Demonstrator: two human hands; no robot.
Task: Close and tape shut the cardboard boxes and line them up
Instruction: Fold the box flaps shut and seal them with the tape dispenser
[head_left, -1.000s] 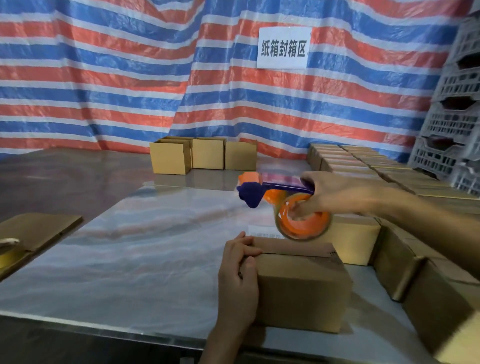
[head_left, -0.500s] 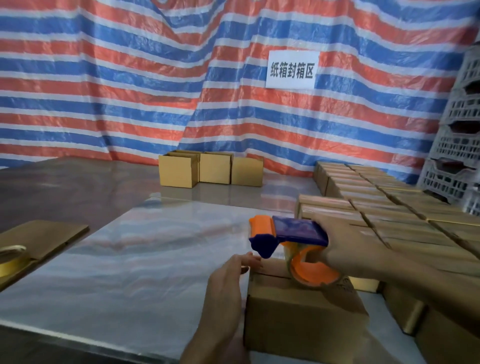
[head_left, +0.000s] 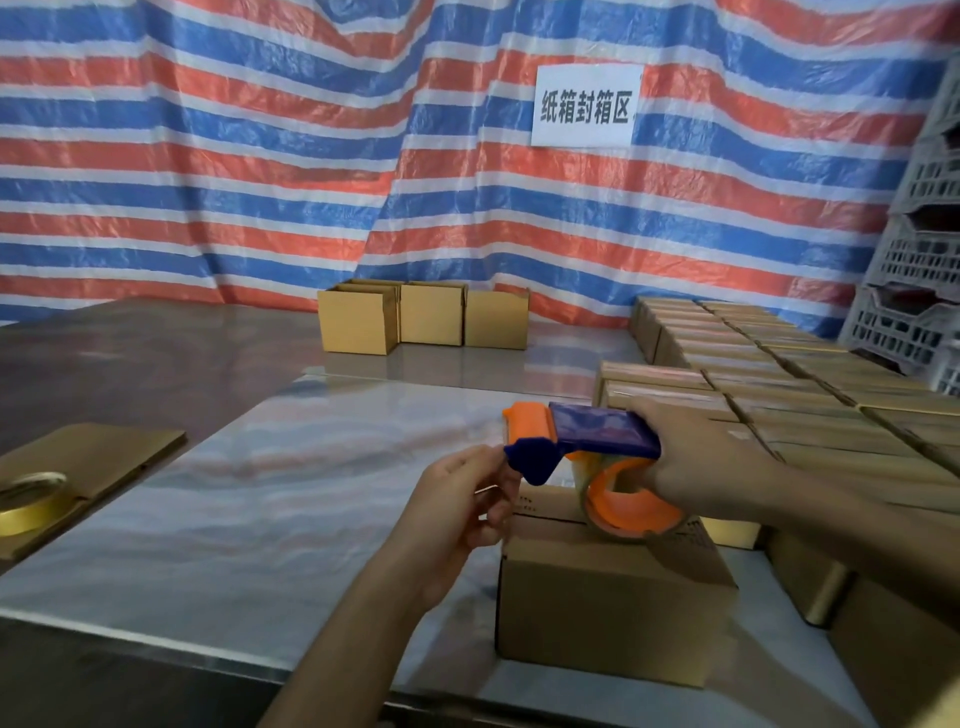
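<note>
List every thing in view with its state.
Near box: flaps closed.
Tape dispenser: roll resting on the box's top.
Right hand: grips the dispenser.
Left hand: fingers curled by the box's edge, hold unclear.
Right-side boxes: closed, lined up.
Far boxes: in a row, leftmost open.
Spare tape roll: lying flat.

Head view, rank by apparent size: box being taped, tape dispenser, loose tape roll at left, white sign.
1. cardboard box
2. tape dispenser
3. white sign, far off, so real size unsure
4. tape roll, cut by the frame edge
</note>
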